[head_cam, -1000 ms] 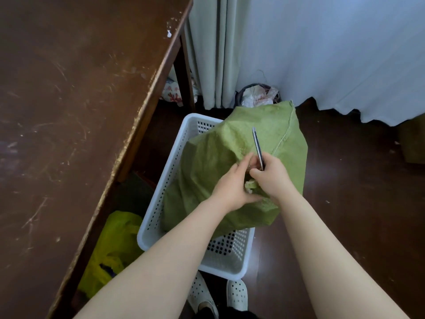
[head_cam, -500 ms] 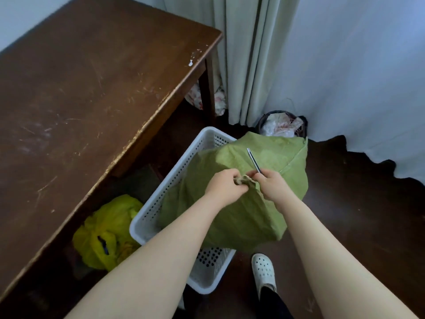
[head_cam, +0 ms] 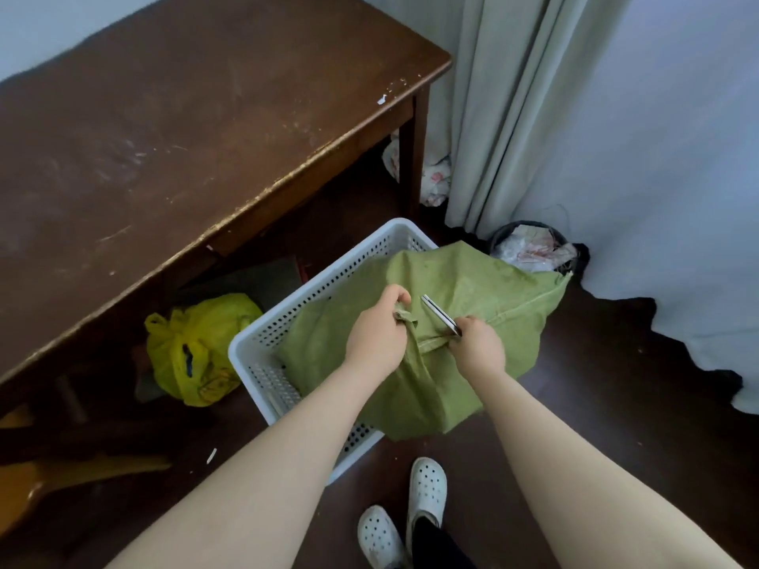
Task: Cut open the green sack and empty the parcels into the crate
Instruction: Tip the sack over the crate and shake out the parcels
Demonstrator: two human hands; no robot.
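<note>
A bulging green woven sack (head_cam: 484, 297) lies across the white perforated crate (head_cam: 312, 281) on the dark floor, hanging over its right rim. My left hand (head_cam: 376, 334) pinches a bunched corner of the sack's near end. My right hand (head_cam: 478, 349) grips the sack edge beside it and also holds a slim metal blade (head_cam: 440, 315) that points up and away over the fabric. The parcels inside are hidden by the sack.
A scratched brown wooden table (head_cam: 185, 129) fills the left. Under it sits a yellow plastic bag (head_cam: 197, 347). A dark bin of rubbish (head_cam: 534, 248) stands behind the sack by the pale curtains (head_cam: 534, 117). My white shoes (head_cam: 425, 492) are just below the crate.
The view has pulled back and up, so the table top and my shoes show. My hands have drawn apart a little, stretching the sack's bunched end between them.
</note>
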